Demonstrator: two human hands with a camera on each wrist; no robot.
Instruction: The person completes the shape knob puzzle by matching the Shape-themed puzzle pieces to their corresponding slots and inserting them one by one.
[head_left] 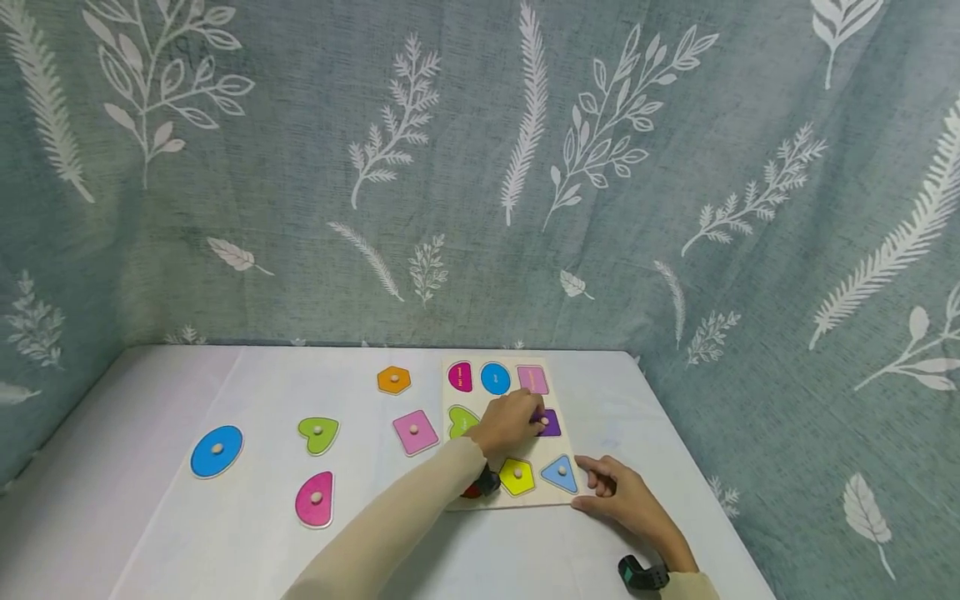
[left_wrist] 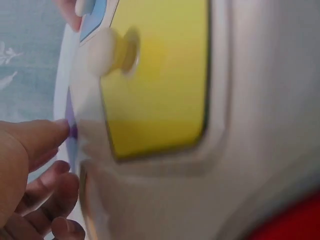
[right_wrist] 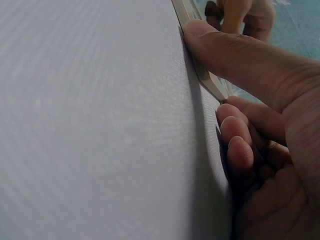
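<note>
A wooden shape puzzle board (head_left: pixel 546 493) lies on the white table. Reaching across it, my left hand (head_left: pixel 510 423) has its fingertips at a purple piece (head_left: pixel 553 423) with a small knob. In the left wrist view, one straight digit of that hand (left_wrist: pixel 30 170) touches purple while the other fingers are bent. At the lower right corner, my right hand (head_left: pixel 626 500) holds the board, its thumb (right_wrist: pixel 215 42) on the near edge and a finger at the side. A knobbed yellow pentagon (head_left: pixel 517 477) and a light-blue triangle (head_left: pixel 561 473) sit in the board.
Left of the board lie loose knobbed pieces: an orange hexagon (head_left: pixel 393 380), a pink square (head_left: pixel 416 432), a green heart (head_left: pixel 318 435), a magenta semicircle (head_left: pixel 315 500) and a blue circle (head_left: pixel 217 452). A leaf-patterned curtain (head_left: pixel 465 167) hangs behind the table. My left wrist partly covers a red shape.
</note>
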